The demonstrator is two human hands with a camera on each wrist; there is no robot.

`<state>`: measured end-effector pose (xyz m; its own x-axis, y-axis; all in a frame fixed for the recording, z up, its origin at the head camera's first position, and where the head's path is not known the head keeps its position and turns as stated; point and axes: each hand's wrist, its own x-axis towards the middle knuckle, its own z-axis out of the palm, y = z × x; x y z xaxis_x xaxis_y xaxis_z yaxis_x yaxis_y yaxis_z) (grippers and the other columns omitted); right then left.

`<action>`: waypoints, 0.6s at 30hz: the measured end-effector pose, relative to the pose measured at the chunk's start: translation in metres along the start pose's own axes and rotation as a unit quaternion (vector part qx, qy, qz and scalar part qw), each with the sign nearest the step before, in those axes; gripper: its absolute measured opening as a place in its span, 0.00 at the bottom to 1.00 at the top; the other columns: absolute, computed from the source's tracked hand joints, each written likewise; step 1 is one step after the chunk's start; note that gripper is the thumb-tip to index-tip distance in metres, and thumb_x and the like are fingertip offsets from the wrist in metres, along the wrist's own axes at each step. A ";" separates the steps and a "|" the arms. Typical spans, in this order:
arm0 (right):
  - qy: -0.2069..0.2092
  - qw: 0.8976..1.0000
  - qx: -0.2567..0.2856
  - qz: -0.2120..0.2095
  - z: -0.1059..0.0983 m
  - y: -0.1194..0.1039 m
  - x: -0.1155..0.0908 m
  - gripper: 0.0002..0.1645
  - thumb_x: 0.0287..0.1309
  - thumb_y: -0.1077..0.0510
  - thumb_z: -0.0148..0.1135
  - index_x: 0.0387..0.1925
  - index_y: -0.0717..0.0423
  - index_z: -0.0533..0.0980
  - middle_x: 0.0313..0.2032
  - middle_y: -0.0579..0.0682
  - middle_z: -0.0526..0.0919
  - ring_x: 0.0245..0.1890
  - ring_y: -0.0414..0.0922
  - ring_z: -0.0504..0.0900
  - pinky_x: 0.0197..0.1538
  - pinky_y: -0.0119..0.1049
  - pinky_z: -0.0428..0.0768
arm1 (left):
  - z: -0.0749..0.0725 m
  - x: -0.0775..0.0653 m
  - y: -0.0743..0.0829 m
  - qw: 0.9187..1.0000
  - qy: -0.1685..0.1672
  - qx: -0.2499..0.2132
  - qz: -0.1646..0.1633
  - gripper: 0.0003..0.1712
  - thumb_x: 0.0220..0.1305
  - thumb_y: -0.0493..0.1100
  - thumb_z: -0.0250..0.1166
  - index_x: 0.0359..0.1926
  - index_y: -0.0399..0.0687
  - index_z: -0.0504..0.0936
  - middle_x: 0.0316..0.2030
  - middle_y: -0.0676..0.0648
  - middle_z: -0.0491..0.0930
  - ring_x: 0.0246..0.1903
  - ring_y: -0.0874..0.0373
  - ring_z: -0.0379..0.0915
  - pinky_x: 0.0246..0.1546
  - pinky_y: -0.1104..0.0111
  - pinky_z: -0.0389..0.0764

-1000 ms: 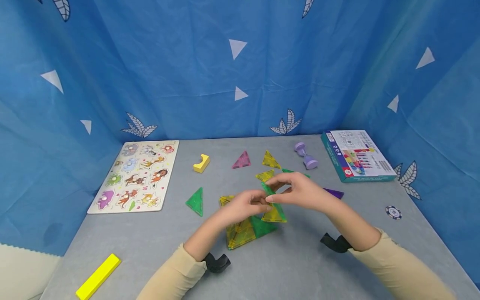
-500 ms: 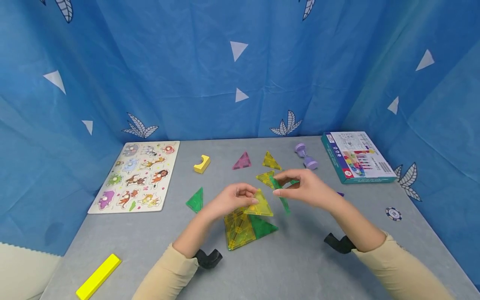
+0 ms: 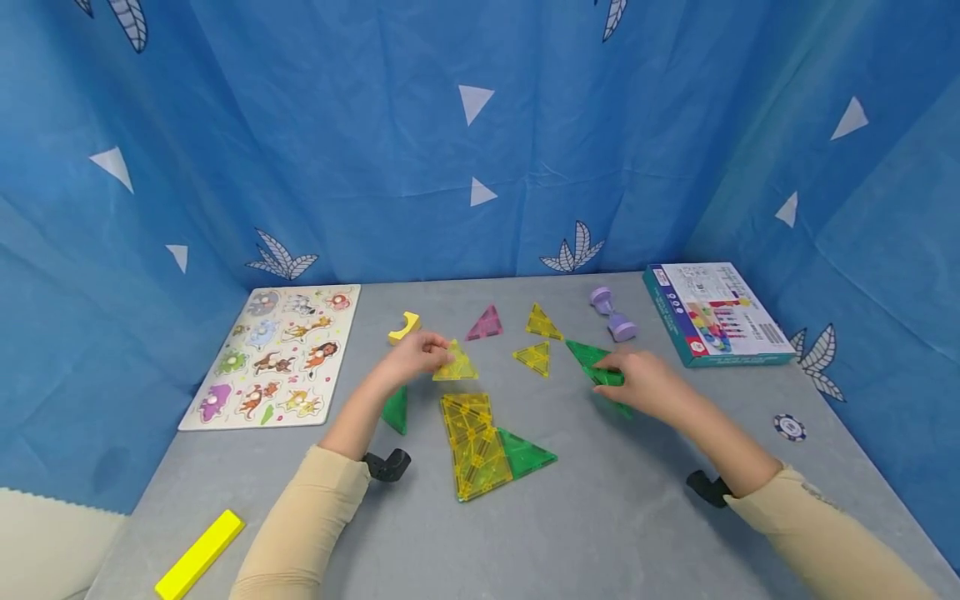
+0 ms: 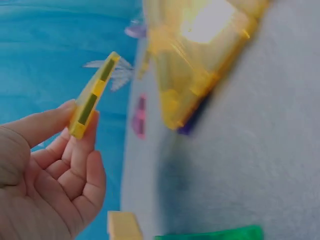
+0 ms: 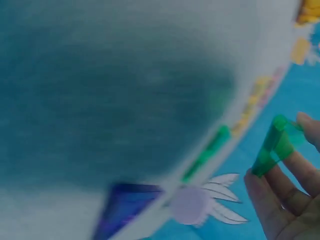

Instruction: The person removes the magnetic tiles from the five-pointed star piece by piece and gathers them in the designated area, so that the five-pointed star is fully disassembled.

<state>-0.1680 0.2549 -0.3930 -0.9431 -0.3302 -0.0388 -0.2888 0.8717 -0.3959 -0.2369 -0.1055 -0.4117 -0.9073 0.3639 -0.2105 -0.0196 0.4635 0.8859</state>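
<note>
My left hand pinches a yellow triangular magnetic tile between thumb and fingers, raised over the table; the left wrist view shows this tile edge-on. My right hand holds a green triangular magnetic tile by its edges. In the head view it overlaps another green tile lying on the table. Between the hands lies a flat group of joined yellow tiles with a green triangle tile along its right side. Another green triangle lies beside the left wrist, partly covered by it.
Two yellow triangles and a pink one lie farther back. A purple hourglass, a box, an animal puzzle board, a yellow arch block, a yellow bar and a poker chip surround them.
My hands have moved apart. The left carried the yellow tile left and back from over the joined group; the right took its green tile to the right, toward the green tile on the table.
</note>
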 end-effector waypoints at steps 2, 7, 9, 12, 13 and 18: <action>-0.015 1.000 -0.027 0.005 0.009 0.007 0.000 0.23 0.50 0.50 0.70 0.47 0.57 0.80 0.42 0.54 0.82 0.36 0.47 0.77 0.41 0.47 0.77 | 0.001 0.007 -0.006 1.000 -0.015 0.024 -0.012 0.14 0.63 0.40 0.61 0.47 0.36 0.76 0.25 0.47 0.72 0.25 0.57 0.68 0.32 0.61 0.74; -0.030 0.998 -0.047 0.007 0.022 0.013 0.001 0.24 0.49 0.50 0.70 0.47 0.58 0.80 0.43 0.55 0.82 0.40 0.50 0.79 0.45 0.51 0.77 | 0.006 0.019 -0.014 0.998 0.005 0.059 -0.036 0.15 0.61 0.42 0.64 0.46 0.37 0.77 0.26 0.47 0.75 0.26 0.58 0.70 0.30 0.64 0.75; -0.030 0.998 -0.056 0.009 0.024 0.013 0.002 0.24 0.49 0.51 0.71 0.46 0.59 0.80 0.42 0.55 0.82 0.41 0.51 0.80 0.45 0.51 0.77 | 0.007 0.024 -0.014 0.996 0.028 0.075 -0.041 0.14 0.60 0.42 0.64 0.45 0.38 0.77 0.26 0.47 0.75 0.26 0.57 0.69 0.29 0.66 0.73; -0.033 0.997 -0.073 0.015 0.025 0.013 0.004 0.25 0.49 0.51 0.70 0.46 0.61 0.80 0.43 0.55 0.82 0.43 0.53 0.79 0.47 0.52 0.76 | 0.007 0.030 -0.013 0.992 0.052 0.105 -0.046 0.14 0.60 0.43 0.64 0.44 0.38 0.78 0.28 0.46 0.76 0.27 0.57 0.70 0.28 0.67 0.72; -0.036 0.996 -0.080 0.017 0.026 0.014 0.004 0.25 0.50 0.51 0.70 0.47 0.61 0.79 0.43 0.55 0.82 0.43 0.53 0.79 0.47 0.52 0.76 | 0.007 0.032 -0.013 0.991 0.055 0.113 -0.048 0.15 0.60 0.43 0.64 0.45 0.38 0.78 0.29 0.46 0.76 0.28 0.56 0.70 0.28 0.67 0.72; -0.047 0.994 -0.096 0.024 0.027 0.014 0.006 0.25 0.50 0.50 0.69 0.47 0.62 0.79 0.43 0.57 0.81 0.44 0.54 0.79 0.48 0.53 0.75 | 0.005 0.038 -0.016 0.984 0.064 0.152 -0.061 0.18 0.61 0.44 0.64 0.48 0.38 0.78 0.35 0.44 0.78 0.32 0.56 0.73 0.31 0.67 0.74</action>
<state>-0.1735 0.2550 -0.4230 -0.9394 -0.3112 -0.1435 -0.2783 0.9372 -0.2102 -0.2691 -0.0952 -0.4362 -0.9520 0.1945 -0.2362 -0.0225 0.7254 0.6879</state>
